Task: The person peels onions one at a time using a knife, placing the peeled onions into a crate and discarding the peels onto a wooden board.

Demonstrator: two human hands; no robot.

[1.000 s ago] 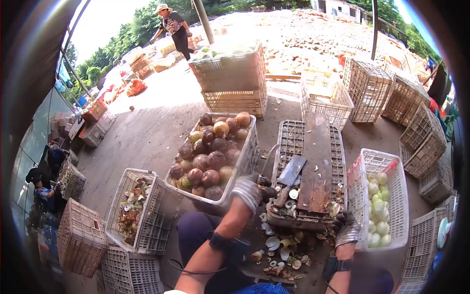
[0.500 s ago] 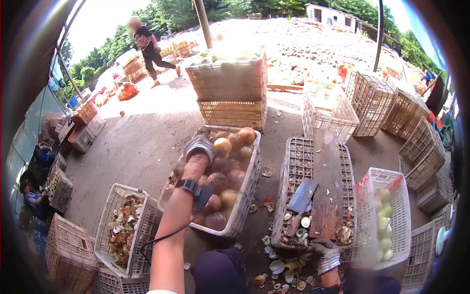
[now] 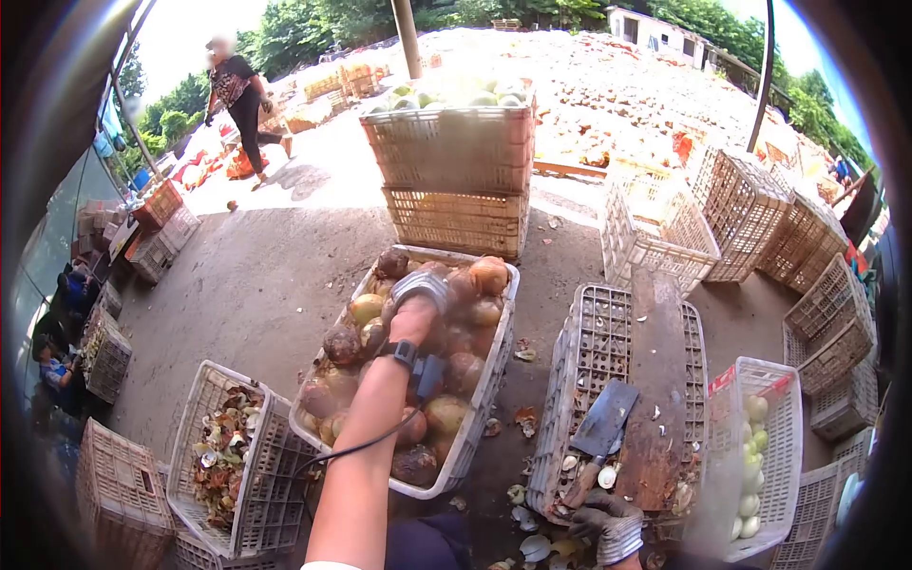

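Note:
My left hand point(image 3: 425, 288), in a grey-and-white glove, reaches down into a white plastic crate point(image 3: 464, 452) of brown-skinned onions point(image 3: 446, 413). Its fingers are hidden by the glove back and the onions. A watch point(image 3: 404, 353) is on that wrist. My right hand point(image 3: 608, 525), also gloved, is by the near edge of an upturned crate point(image 3: 556, 418), its fingers loosely bent with nothing visible in them. Just beyond those fingers lies a cleaver point(image 3: 605, 418), its handle point(image 3: 580, 484) toward me, beside a worn wooden board point(image 3: 657, 408).
Peelings fill a crate point(image 3: 231, 446) at the left. A crate of peeled onions point(image 3: 752, 456) stands at the right. Stacked crates point(image 3: 456, 176) stand ahead, with more crates point(image 3: 741, 214) on the right. A person point(image 3: 237, 100) walks at the far left. Scraps point(image 3: 535, 548) litter the floor.
My left hand has moved right and slightly down over the onions. My right hand has shifted down and left, closer to the cleaver handle. The far person has moved left.

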